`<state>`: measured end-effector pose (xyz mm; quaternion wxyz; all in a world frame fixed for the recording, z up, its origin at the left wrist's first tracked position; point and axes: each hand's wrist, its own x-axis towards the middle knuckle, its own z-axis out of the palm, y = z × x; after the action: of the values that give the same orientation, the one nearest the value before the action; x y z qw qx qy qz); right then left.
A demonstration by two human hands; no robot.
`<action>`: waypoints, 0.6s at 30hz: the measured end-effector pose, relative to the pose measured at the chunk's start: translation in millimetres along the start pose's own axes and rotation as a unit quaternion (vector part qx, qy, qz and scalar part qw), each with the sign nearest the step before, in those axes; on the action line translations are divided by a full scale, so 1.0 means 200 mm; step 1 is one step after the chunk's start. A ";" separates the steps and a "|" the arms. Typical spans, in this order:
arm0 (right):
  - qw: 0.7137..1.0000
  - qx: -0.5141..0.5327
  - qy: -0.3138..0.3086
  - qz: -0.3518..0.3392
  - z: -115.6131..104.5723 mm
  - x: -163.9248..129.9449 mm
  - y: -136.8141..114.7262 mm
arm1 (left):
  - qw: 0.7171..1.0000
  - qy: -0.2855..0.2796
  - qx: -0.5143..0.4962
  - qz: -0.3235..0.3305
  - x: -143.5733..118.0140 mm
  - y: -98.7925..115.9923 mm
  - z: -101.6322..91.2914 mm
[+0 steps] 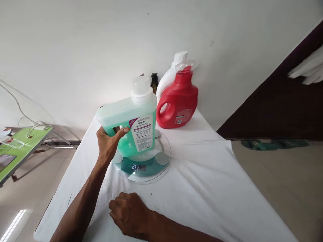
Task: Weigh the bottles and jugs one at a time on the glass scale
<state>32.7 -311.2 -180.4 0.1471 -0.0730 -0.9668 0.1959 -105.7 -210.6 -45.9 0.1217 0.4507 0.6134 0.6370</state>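
On the scale [148, 173] my left hand [107, 143] grips the green jug [131, 124] by its handle, while my right hand [130, 213] rests loosely curled on the worktop [202, 188].

The jug [131, 126] is translucent, filled with sea-green liquid, and its cap [140, 88] is frosted white. Its label [143, 132] is white with a magenta corner and dark print. The scale [143, 161] is clear glass with a teal centre, silver round pads and a pale lit display [135, 167]. Behind it the red bottle [178, 101] has a clear cap, and the bottle [168, 78] behind that is plain white. A small dark bottle [154, 81] shows between them. The cloth on the desk [207, 188] is white. At the far left, a side table [17, 151] is bright green.
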 end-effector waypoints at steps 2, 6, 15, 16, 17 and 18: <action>1.000 0.002 -0.002 -0.002 0.02 0.01 0.01 | 0.999 0.012 -0.034 -0.012 0.02 -0.01 0.01; 1.000 -0.017 0.011 0.003 0.13 0.04 0.03 | 0.993 0.030 -0.114 -0.029 0.06 -0.03 0.04; 0.999 -0.032 0.034 0.006 0.21 0.08 0.04 | 0.984 0.045 -0.170 0.006 0.07 0.27 0.15; 0.999 -0.027 0.031 0.002 0.20 0.08 0.04 | 0.982 0.040 -0.182 0.008 0.08 0.31 0.18; 0.999 -0.023 0.027 -0.004 0.20 0.09 0.04 | 0.980 0.033 -0.197 0.008 0.08 0.35 0.22; 1.000 -0.015 0.021 -0.008 0.20 0.09 0.05 | 0.977 0.022 -0.211 0.007 0.08 0.39 0.26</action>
<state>3.4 -313.2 -213.5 0.1682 -0.0719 -0.9667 0.1788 -45.7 -181.6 21.0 0.1957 0.4049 0.4646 0.7629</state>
